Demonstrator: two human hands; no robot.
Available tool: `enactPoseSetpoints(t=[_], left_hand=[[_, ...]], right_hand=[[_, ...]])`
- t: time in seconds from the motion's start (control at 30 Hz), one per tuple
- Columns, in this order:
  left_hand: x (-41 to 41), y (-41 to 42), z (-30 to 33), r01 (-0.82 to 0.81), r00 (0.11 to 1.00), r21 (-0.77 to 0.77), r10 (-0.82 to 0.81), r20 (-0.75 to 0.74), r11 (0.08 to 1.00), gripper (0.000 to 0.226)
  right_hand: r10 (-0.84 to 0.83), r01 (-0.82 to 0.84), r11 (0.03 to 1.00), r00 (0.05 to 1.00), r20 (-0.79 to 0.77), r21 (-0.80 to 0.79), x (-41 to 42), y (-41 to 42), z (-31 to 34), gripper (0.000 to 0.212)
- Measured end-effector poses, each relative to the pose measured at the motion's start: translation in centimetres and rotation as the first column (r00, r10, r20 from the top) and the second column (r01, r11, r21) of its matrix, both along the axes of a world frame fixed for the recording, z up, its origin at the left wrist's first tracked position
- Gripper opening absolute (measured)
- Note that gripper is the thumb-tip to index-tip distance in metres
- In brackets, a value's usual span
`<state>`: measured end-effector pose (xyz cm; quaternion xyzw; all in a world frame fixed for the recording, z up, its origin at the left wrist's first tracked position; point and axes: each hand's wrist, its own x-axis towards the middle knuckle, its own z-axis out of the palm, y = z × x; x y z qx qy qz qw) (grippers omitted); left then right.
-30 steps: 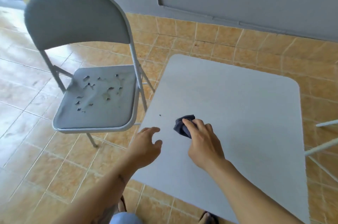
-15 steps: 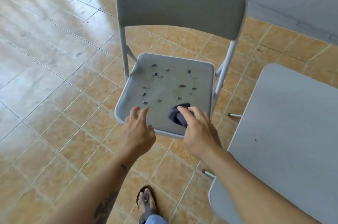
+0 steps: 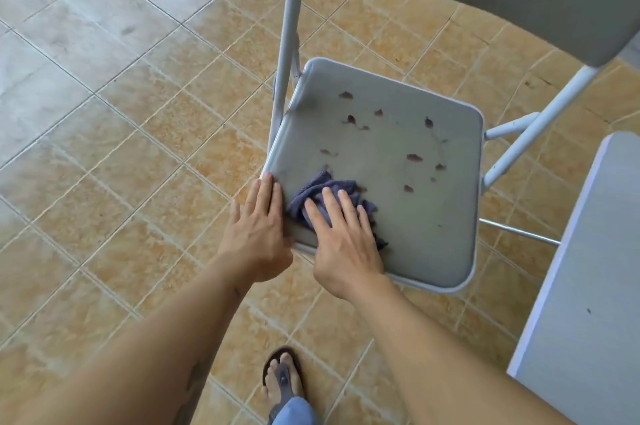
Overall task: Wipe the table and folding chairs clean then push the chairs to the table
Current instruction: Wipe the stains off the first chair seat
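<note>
A grey folding chair (image 3: pixel 408 227) stands in front of me, its padded seat marked with several dark torn spots. A crumpled blue-grey cloth (image 3: pixel 313 194) lies on the seat's near left corner. My right hand (image 3: pixel 341 241) presses flat on the cloth, fingers spread. My left hand (image 3: pixel 258 234) rests flat against the seat's left edge, fingers together, holding the chair's corner. The grey table (image 3: pixel 588 286) shows at the right edge, only its left side in view.
Tan tiled floor surrounds the chair. My foot in a sandal (image 3: pixel 282 379) stands below the seat. A chair brace bar (image 3: pixel 519 234) runs between the seat and the table.
Both hands came down onto the seat. The right hand went from pinching the cloth to pressing it flat; the left hand settled on the seat's left edge. The view drew nearer the chair.
</note>
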<state>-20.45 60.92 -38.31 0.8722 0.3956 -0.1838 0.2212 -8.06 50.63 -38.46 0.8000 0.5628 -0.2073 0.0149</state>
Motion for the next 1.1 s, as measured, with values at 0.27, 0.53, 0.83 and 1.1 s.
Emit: enactPoseSetpoints(t=[0.27,0.53,0.83,1.1], left_hand=[[-1.6,0.5,-0.9,0.053,0.993,0.015,-0.051,-0.11,0.998,0.088],[-1.1,0.3,-0.7,0.063,0.998,-0.007,-0.063,-0.025,0.998,0.092],[2.3,1.4,0.6,-0.246,0.897,0.072,0.199,0.396,0.966,0.056],[4.6,-0.5,-4.0,-0.264,0.894,0.184,0.169,0.414,0.947,0.061]], right_hand=[[-0.22,0.228,0.973,0.965,0.144,-0.043,5.9,-6.3,-0.8,0.059],[-0.567,0.555,0.823,0.812,0.136,0.118,7.6,-7.5,0.7,0.046],[0.068,-0.067,0.974,0.998,0.002,0.218,2.0,1.2,-1.0,0.06],[-0.123,0.062,0.967,0.963,0.239,0.247,11.5,-1.1,-3.7,0.05]])
